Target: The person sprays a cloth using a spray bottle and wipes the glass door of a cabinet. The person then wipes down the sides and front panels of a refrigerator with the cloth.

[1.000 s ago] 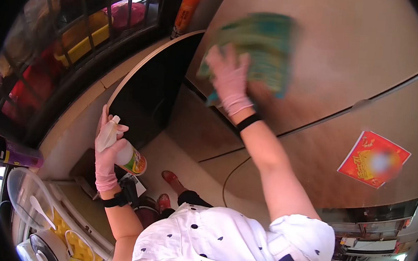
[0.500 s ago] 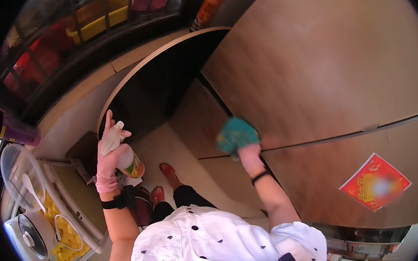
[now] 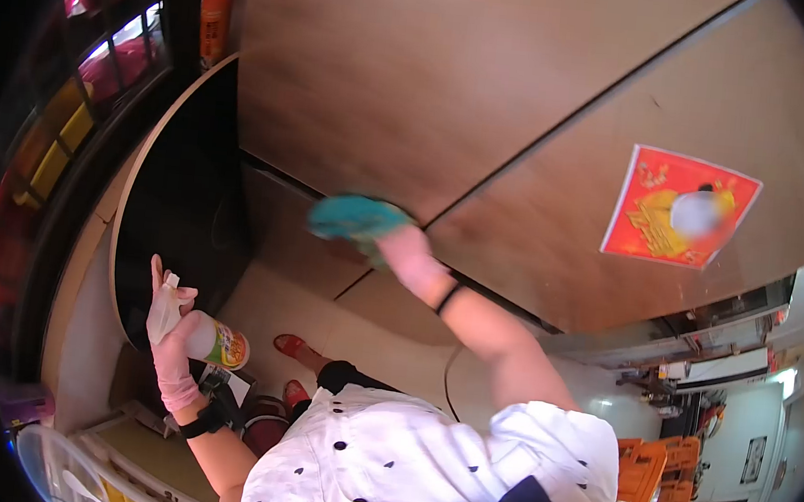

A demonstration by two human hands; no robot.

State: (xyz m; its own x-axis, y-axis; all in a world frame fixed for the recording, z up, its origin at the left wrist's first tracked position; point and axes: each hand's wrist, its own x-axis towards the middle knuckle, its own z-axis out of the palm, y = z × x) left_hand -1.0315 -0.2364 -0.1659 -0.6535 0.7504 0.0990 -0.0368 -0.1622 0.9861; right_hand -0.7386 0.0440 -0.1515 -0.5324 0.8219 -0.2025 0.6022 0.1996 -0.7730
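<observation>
My left hand (image 3: pixel 173 351), in a thin pink glove, is wrapped round a spray bottle (image 3: pixel 222 344) with a white trigger head and a colourful label. My right hand (image 3: pixel 409 256), also in a pink glove, has hold of a teal cloth (image 3: pixel 355 218). The cloth lies against a tall brown panelled front (image 3: pixel 455 84), close to where its dark seams meet. Motion blurs the cloth, and it hides some of my right fingers. A red and gold poster (image 3: pixel 664 212) is stuck on the panel to the right.
A round-edged black board (image 3: pixel 183 184) leans by the barred window at left. Behind it stands an orange can (image 3: pixel 215 19). Below left are a purple container (image 3: pixel 25 404) and a clear lid (image 3: pixel 53 464). Orange chairs (image 3: pixel 655 469) stand far right.
The view has swung to the right, bringing the orange chairs into sight. My right hand and the cloth have moved left along the panels. The spray bottle stays in my left hand.
</observation>
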